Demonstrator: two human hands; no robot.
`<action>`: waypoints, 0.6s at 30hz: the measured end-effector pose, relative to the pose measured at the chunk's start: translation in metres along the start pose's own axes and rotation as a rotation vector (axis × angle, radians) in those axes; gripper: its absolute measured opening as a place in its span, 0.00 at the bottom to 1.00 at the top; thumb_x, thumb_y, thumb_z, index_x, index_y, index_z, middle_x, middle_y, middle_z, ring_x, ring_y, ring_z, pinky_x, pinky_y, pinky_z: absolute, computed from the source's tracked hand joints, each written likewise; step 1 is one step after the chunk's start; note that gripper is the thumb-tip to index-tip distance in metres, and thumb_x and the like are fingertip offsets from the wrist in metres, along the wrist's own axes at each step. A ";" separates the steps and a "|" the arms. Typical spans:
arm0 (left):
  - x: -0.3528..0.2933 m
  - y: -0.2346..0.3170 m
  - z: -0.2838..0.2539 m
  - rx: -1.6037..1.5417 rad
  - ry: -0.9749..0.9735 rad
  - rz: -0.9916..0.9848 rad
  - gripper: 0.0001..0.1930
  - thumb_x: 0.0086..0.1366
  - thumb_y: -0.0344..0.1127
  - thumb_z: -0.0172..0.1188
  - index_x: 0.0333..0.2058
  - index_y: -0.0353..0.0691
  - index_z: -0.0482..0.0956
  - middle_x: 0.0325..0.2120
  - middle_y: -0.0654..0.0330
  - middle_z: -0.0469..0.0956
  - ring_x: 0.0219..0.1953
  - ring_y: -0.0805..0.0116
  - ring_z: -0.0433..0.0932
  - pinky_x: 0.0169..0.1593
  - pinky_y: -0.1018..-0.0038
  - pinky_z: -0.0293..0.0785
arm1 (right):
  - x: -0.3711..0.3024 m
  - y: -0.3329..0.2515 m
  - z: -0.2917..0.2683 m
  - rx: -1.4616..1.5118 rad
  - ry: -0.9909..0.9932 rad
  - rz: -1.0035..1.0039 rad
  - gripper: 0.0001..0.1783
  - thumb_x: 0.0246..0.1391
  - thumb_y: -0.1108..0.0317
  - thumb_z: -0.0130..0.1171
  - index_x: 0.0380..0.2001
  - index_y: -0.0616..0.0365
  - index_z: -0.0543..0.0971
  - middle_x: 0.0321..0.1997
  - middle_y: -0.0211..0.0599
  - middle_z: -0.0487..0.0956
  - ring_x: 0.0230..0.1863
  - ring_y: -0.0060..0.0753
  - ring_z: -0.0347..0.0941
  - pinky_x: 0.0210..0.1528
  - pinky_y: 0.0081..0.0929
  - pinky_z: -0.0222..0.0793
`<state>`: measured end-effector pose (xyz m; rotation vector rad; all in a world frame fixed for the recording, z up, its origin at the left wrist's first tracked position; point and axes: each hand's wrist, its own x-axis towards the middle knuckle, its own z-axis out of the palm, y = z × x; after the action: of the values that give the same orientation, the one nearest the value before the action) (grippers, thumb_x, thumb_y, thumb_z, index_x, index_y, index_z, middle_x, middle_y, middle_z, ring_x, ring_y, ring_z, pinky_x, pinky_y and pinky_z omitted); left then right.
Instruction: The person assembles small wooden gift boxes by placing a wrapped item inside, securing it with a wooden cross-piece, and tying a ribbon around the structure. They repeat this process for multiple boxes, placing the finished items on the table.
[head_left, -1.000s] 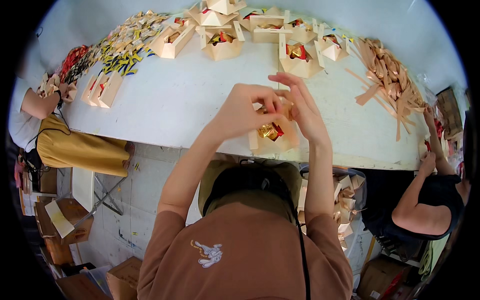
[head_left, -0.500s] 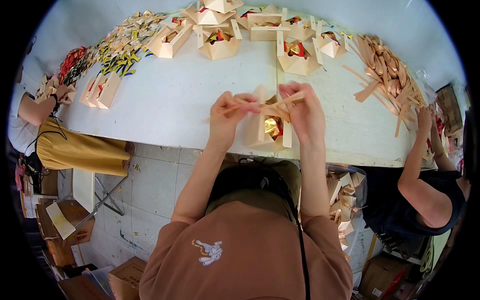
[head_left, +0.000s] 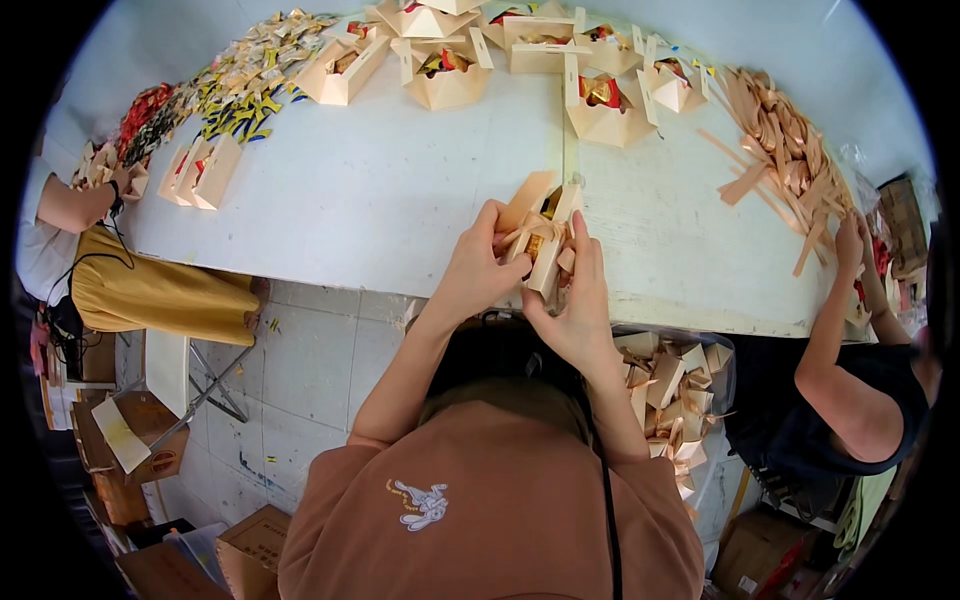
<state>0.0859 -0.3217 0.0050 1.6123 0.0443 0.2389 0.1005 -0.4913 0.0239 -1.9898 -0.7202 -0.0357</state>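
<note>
Near the table's front edge, a cream paper gift box (head_left: 543, 273) is held between both hands, with gold and red wrapped contents showing through its gap. A peach ribbon (head_left: 545, 231) crosses its top; whether it is knotted is hard to see. My left hand (head_left: 478, 262) grips the box's left side, thumb against it. On its right side, my right hand (head_left: 580, 305) has its fingers along the panel and its thumb at the near end.
Open filled boxes (head_left: 447, 80) line the far table. Ribbon strips (head_left: 785, 140) lie at far right, small wrapped packets (head_left: 250, 75) at far left. A plastic bin of boxes (head_left: 728, 375) stands by my right side. Co-workers' arms (head_left: 838, 310) reach in from both sides.
My hands were raised with ribbon stretched between them above the box. They are now lower and closed around its sides, and the box has turned slightly, its panels nearer together.
</note>
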 end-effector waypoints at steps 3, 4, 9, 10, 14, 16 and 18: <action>0.005 0.005 0.000 -0.013 -0.010 -0.114 0.17 0.56 0.30 0.62 0.42 0.32 0.67 0.34 0.54 0.77 0.35 0.71 0.74 0.40 0.73 0.74 | 0.002 0.005 0.000 0.033 0.006 -0.025 0.51 0.46 0.75 0.65 0.71 0.67 0.52 0.48 0.49 0.67 0.47 0.45 0.68 0.47 0.35 0.70; 0.007 0.007 -0.001 -0.005 -0.010 -0.157 0.16 0.57 0.30 0.62 0.41 0.32 0.68 0.33 0.55 0.77 0.35 0.72 0.74 0.39 0.73 0.74 | 0.002 0.008 0.000 0.036 0.008 -0.048 0.49 0.46 0.75 0.64 0.71 0.68 0.54 0.48 0.48 0.67 0.47 0.45 0.69 0.46 0.36 0.70; 0.007 0.018 0.004 -0.103 0.015 -0.211 0.13 0.60 0.32 0.62 0.40 0.34 0.69 0.31 0.59 0.77 0.33 0.76 0.73 0.37 0.75 0.72 | 0.001 0.016 0.007 -0.011 0.078 -0.134 0.49 0.45 0.76 0.64 0.71 0.66 0.55 0.46 0.47 0.68 0.45 0.44 0.70 0.45 0.33 0.71; 0.007 0.020 0.003 -0.090 0.010 -0.227 0.13 0.60 0.32 0.62 0.39 0.34 0.69 0.31 0.60 0.77 0.33 0.77 0.73 0.37 0.76 0.72 | 0.001 0.017 0.008 -0.022 0.100 -0.153 0.49 0.45 0.76 0.64 0.71 0.65 0.55 0.46 0.47 0.68 0.45 0.44 0.70 0.45 0.33 0.71; 0.006 0.015 0.000 -0.100 0.013 -0.215 0.12 0.61 0.30 0.62 0.38 0.38 0.68 0.29 0.65 0.74 0.31 0.82 0.70 0.34 0.80 0.68 | 0.001 0.014 0.006 0.009 0.099 -0.140 0.46 0.43 0.77 0.63 0.70 0.59 0.61 0.45 0.46 0.68 0.43 0.44 0.70 0.45 0.33 0.71; 0.004 0.022 -0.003 0.034 0.006 -0.193 0.12 0.60 0.30 0.63 0.38 0.37 0.68 0.28 0.65 0.74 0.31 0.81 0.69 0.34 0.80 0.68 | 0.000 0.015 0.006 0.009 0.093 -0.129 0.43 0.43 0.77 0.63 0.67 0.56 0.66 0.44 0.45 0.68 0.42 0.44 0.70 0.45 0.33 0.72; 0.000 0.028 -0.002 0.108 0.017 -0.159 0.13 0.60 0.31 0.63 0.38 0.36 0.68 0.27 0.65 0.73 0.30 0.81 0.69 0.34 0.79 0.68 | 0.001 0.017 0.004 -0.109 0.136 -0.242 0.41 0.41 0.77 0.63 0.64 0.55 0.70 0.45 0.44 0.69 0.42 0.43 0.70 0.44 0.33 0.72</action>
<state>0.0826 -0.3216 0.0328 1.7050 0.2004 0.1288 0.1088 -0.4937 0.0090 -1.9700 -0.8814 -0.3580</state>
